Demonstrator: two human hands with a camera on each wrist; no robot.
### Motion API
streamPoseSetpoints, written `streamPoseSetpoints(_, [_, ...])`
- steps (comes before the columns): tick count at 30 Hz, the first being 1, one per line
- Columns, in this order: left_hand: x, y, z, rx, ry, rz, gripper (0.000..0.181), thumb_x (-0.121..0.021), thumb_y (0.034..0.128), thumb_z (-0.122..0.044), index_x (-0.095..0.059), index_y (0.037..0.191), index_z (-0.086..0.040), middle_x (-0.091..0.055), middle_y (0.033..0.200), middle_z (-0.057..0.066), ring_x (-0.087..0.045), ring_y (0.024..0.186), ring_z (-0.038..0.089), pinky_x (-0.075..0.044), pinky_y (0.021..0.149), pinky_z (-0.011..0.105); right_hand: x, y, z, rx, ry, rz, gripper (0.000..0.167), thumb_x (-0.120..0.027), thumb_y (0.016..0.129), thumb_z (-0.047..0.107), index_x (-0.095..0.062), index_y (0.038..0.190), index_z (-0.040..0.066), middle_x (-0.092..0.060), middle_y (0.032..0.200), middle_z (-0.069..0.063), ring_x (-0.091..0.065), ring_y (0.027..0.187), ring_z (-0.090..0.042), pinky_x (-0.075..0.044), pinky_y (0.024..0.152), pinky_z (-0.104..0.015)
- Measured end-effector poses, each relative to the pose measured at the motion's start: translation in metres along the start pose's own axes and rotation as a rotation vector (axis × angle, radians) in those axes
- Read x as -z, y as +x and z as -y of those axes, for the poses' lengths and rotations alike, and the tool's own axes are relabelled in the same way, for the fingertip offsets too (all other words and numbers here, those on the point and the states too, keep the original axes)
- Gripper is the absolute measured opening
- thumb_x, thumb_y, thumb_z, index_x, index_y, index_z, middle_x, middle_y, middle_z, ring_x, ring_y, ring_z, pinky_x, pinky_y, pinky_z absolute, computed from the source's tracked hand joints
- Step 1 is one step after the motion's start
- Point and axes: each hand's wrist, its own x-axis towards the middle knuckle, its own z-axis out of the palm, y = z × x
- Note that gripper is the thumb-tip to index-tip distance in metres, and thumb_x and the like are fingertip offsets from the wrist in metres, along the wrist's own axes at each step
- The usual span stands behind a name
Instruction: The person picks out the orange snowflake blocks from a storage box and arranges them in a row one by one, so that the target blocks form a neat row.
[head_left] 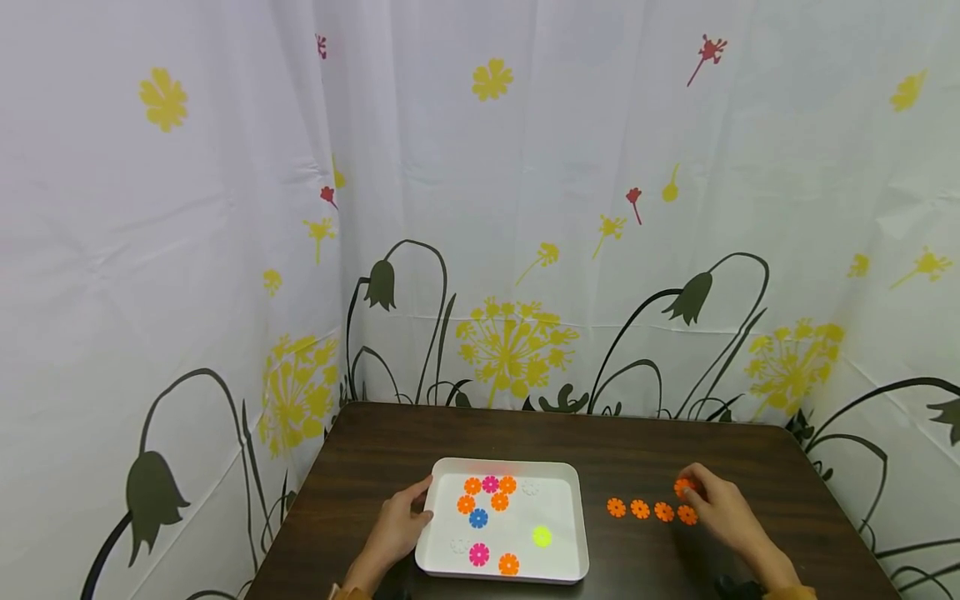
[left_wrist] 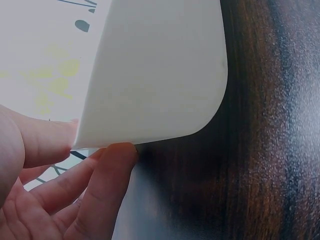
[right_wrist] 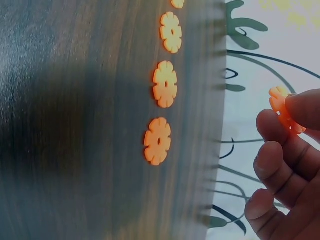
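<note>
On the left of the table, my left hand (head_left: 396, 527) pinches the left rim of a white tray (head_left: 555, 493). In the left wrist view the thumb (left_wrist: 47, 142) and fingertips meet the edge of that tray (left_wrist: 160, 65). Flat flower-shaped discs lie in it: several orange, pink discs (head_left: 479, 554), a blue disc (head_left: 478, 518), a yellow disc (head_left: 542, 536) and clear ones. My right hand (head_left: 723, 510) holds an orange flower disc (right_wrist: 278, 100) between thumb and index finger, above the table. Beneath it is the right end of a row of orange discs (head_left: 663, 512).
The dark wooden table (head_left: 480, 429) carries the tray and the row of discs to its right. Behind it and at both sides hangs a white curtain (head_left: 465, 167) with plant prints. A dark object (head_left: 735, 587) shows beside the right wrist.
</note>
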Motion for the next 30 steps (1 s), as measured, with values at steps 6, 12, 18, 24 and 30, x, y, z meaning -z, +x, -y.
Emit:
streamPoseSetpoints(6, [0.0, -0.001, -0.001, 0.003, 0.001, -0.001, 0.06, -0.072, 0.0925, 0.005, -0.055, 0.15, 0.004, -0.07, 0.124, 0.029, -0.07, 0.082, 0.019, -0.063, 0.073, 0.038, 0.004, -0.002, -0.006, -0.008, 0.024, 0.002, 0.021, -0.063, 0.102, 0.005, -0.063, 0.123, 0.002, -0.075, 0.101, -0.01, -0.065, 0.077, -0.012, -0.052, 0.061, -0.029])
streamPoseSetpoints(12, [0.001, -0.001, -0.002, 0.009, 0.0, 0.005, 0.059, -0.072, 0.0932, 0.005, -0.055, 0.15, 0.004, -0.07, 0.124, 0.03, -0.072, 0.084, 0.02, -0.063, 0.074, 0.039, 0.007, -0.001, -0.012, -0.018, 0.017, -0.004, 0.022, -0.063, 0.102, 0.005, -0.063, 0.124, 0.001, -0.075, 0.103, -0.008, -0.066, 0.08, -0.012, -0.053, 0.063, -0.03])
streamPoseSetpoints(18, [0.001, -0.001, -0.002, 0.018, 0.02, 0.007, 0.059, -0.072, 0.0933, 0.004, -0.055, 0.15, 0.004, -0.07, 0.125, 0.028, -0.073, 0.087, 0.021, -0.064, 0.079, 0.042, 0.008, -0.001, -0.018, -0.042, -0.013, -0.014, 0.02, -0.064, 0.102, 0.006, -0.064, 0.122, 0.001, -0.075, 0.102, -0.007, -0.067, 0.082, -0.015, -0.053, 0.064, -0.032])
streamPoseSetpoints(24, [0.0, -0.001, 0.0, 0.011, 0.015, 0.005, 0.059, -0.072, 0.0931, 0.005, -0.055, 0.15, 0.004, -0.071, 0.123, 0.028, -0.072, 0.086, 0.021, -0.064, 0.077, 0.041, 0.01, -0.002, -0.029, -0.06, -0.018, -0.029, 0.019, -0.065, 0.102, 0.006, -0.065, 0.12, 0.0, -0.075, 0.099, -0.007, -0.068, 0.082, -0.017, -0.053, 0.065, -0.033])
streamPoseSetpoints(30, [0.0, 0.0, -0.002, 0.019, 0.005, 0.005, 0.059, -0.072, 0.0935, 0.005, -0.055, 0.15, 0.004, -0.071, 0.123, 0.028, -0.072, 0.085, 0.021, -0.064, 0.075, 0.04, 0.012, -0.002, -0.045, -0.09, -0.034, -0.021, 0.018, -0.064, 0.101, 0.006, -0.065, 0.118, 0.0, -0.075, 0.099, -0.007, -0.068, 0.084, -0.019, -0.053, 0.068, -0.037])
